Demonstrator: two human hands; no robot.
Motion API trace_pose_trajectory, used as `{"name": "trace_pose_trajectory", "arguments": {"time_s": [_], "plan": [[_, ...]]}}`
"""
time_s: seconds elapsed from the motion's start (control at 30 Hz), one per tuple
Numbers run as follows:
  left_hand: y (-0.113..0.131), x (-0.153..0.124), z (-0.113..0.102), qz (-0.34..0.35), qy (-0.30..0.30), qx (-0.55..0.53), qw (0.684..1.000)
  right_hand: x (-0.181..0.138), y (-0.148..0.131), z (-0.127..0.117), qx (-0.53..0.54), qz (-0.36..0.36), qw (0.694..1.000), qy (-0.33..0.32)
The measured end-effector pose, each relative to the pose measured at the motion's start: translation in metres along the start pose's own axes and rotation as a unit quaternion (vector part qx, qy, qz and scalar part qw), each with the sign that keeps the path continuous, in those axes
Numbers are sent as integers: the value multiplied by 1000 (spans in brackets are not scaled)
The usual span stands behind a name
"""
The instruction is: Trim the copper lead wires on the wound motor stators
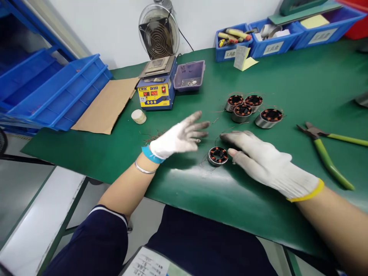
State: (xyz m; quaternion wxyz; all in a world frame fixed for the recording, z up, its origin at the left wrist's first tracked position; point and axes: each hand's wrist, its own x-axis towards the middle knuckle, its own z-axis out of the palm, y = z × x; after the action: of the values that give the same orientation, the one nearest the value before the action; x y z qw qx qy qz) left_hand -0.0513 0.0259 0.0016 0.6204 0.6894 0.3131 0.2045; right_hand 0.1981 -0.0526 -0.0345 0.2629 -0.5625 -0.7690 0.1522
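Note:
A motor stator (217,156) with copper windings in a metal ring sits on the green table between my two gloved hands. Close to its right side is my right hand (253,153), fingers stretched out, with the thumb tip at or near the ring; I cannot tell if they touch. My left hand (181,136) hovers to the left of the stator, fingers spread and holding nothing. Thin loose wires stick out around the stator. Farther back stands a group of several similar stators (267,118). Some cut copper wire ends (153,138) lie beside my left wrist.
Green-handled cutters (324,149) lie at the right. At the back are a soldering pot unit (156,90), a purple tray (189,76), a fan (158,36) and blue tool bins (267,44). Cardboard (109,103), a pale round block (138,116) and a blue crate (63,92) are left.

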Motion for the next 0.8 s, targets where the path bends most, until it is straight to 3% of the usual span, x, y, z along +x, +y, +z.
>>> {"name": "trace_pose_trajectory", "arguments": {"time_s": [0.07, 0.13, 0.3, 0.4, 0.6, 0.8], "plan": [[-1, 6, 7, -25, 72, -18, 997, 5, -1, 8, -12, -16, 1000, -6], [-3, 10, 27, -65, 122, 18, 990, 8, -2, 11, 7, 8, 1000, -21], [4, 5, 73, -92, 114, 211, 967, 0, -9, -3, 67, 78, 995, 9], [11, 0, 73, -83, 87, 292, 949, -6, -19, -13, -39, 84, 996, 8], [11, -3, 65, -68, 67, 322, 942, 3, -33, -15, -277, 37, 955, -103], [9, -4, 66, -82, 67, 293, 950, 2, -36, -5, -320, 21, 940, -119]]}}
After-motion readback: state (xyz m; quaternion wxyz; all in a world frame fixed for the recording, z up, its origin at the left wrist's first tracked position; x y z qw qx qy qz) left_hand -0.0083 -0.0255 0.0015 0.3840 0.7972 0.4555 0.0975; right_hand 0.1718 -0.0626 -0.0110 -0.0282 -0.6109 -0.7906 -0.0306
